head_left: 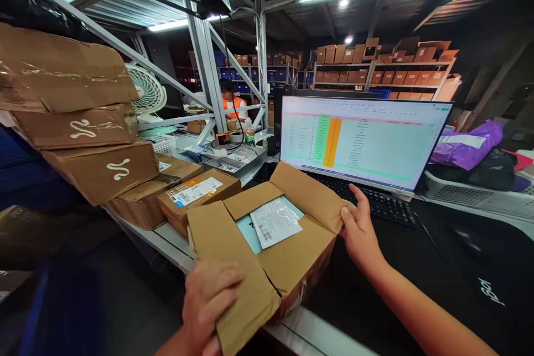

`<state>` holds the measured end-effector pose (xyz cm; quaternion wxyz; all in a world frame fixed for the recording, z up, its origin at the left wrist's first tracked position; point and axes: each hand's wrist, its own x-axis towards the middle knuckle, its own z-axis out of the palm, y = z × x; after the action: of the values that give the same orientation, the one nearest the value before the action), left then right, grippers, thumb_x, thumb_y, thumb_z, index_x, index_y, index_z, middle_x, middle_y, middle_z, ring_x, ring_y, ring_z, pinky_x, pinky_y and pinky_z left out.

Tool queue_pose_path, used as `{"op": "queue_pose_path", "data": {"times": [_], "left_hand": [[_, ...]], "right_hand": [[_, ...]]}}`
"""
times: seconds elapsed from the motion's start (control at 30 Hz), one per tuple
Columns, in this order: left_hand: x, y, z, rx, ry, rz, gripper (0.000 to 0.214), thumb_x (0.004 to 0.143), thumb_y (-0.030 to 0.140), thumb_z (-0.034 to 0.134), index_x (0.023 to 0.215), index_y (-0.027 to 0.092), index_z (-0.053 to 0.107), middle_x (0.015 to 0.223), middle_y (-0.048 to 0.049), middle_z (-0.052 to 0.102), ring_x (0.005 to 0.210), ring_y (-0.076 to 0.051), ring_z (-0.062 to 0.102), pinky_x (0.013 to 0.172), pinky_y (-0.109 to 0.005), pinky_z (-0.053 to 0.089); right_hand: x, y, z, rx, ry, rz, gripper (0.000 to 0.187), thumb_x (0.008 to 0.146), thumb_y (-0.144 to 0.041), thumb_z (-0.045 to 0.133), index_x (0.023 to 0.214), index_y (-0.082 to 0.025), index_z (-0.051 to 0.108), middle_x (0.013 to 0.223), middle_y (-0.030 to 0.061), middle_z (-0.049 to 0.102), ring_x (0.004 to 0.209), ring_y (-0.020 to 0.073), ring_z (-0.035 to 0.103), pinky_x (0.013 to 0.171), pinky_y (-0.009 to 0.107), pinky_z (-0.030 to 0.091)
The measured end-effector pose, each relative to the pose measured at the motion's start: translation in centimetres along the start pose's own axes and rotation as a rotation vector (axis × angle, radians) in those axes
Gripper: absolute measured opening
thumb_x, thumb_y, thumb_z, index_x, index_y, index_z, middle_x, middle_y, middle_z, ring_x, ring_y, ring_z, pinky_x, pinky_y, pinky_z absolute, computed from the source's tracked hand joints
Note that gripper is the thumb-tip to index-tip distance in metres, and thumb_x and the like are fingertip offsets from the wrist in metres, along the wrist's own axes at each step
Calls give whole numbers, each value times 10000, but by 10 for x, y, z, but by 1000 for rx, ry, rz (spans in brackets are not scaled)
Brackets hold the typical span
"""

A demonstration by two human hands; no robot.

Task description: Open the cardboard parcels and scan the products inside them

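An open cardboard box (292, 267) sits on the desk edge in front of me, its flaps spread. Inside lies a pale blue item with a bagged paper slip (275, 221) on top. My left hand (206, 303) grips the near-left flap, fingers curled over it. My right hand (359, 228) holds the box's right side at the far-right flap, thumb raised.
A monitor (362, 136) showing a spreadsheet and a black keyboard (375, 200) stand behind the box. Stacked cardboard boxes (100, 169) fill the left. A white basket (475, 194) with bags sits right. A person in orange (231, 103) works far back near shelving and a fan (146, 92).
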<state>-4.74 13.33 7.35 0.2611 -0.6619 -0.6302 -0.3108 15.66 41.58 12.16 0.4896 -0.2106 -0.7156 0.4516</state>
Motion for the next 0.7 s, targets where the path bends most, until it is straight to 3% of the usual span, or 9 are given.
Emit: {"op": "queue_pose_path", "data": {"times": [0.07,0.13,0.2,0.27,0.37,0.47,0.53,0.6,0.7], "left_hand": [[-31,-2,18,-23,52,35,737,970,613,-17,1287,306,573,1119,-96,760,1121,-309,689,917,-559,544],[-48,2,38,-42,72,53,677,983,599,74,1542,307,319,1240,-109,716,1217,-305,647,941,-537,563],[-53,7,54,-47,48,80,746,969,630,143,1609,249,129,1284,-137,688,1270,-311,607,982,-513,566],[-46,11,60,-51,27,103,794,965,641,156,1613,190,73,1323,-161,658,1328,-311,550,1044,-492,541],[-26,14,50,-88,15,142,729,994,558,151,1605,159,159,1369,-158,623,1395,-279,465,1115,-461,495],[-6,11,31,-118,82,252,652,970,385,321,1563,115,294,1308,-158,663,1375,-243,497,1079,-390,531],[6,10,18,-117,124,315,659,905,323,433,1515,77,378,1252,-171,693,1325,-242,558,1020,-356,571],[18,9,4,-116,134,331,581,863,282,491,1411,89,509,1188,-154,729,1225,-230,645,955,-322,599],[47,9,-25,-115,170,215,342,859,176,517,1176,187,647,1022,-58,785,958,-163,738,868,-265,600]], "right_hand": [[2,5,-2,24,-47,37,479,1012,-402,407,1455,-222,442,1241,125,667,867,207,712,574,306,591],[2,6,-3,-36,-27,39,431,992,-390,435,1348,-200,589,1285,127,666,989,243,706,717,366,619],[1,5,-5,-157,41,-35,423,964,-373,476,1305,-192,649,1289,120,672,1116,271,667,908,437,582],[0,3,-6,-283,71,-126,427,933,-397,526,1271,-188,684,1305,124,659,1195,290,622,1019,470,513],[-2,-4,-7,-361,-98,-54,414,919,-514,541,1028,-191,775,1193,127,700,1119,301,647,977,444,523],[-2,-14,-5,-278,-413,297,630,919,-681,403,662,-192,706,804,98,726,824,273,694,765,389,583],[1,-20,-5,-207,-540,459,704,897,-743,338,601,-187,653,657,71,676,716,258,678,694,377,586],[8,-24,-10,-266,-594,449,701,896,-732,344,645,-170,680,686,71,689,746,268,684,735,393,585],[23,-36,-21,-633,-493,196,569,910,-621,452,888,-154,775,1035,122,739,969,327,679,884,475,547]]}}
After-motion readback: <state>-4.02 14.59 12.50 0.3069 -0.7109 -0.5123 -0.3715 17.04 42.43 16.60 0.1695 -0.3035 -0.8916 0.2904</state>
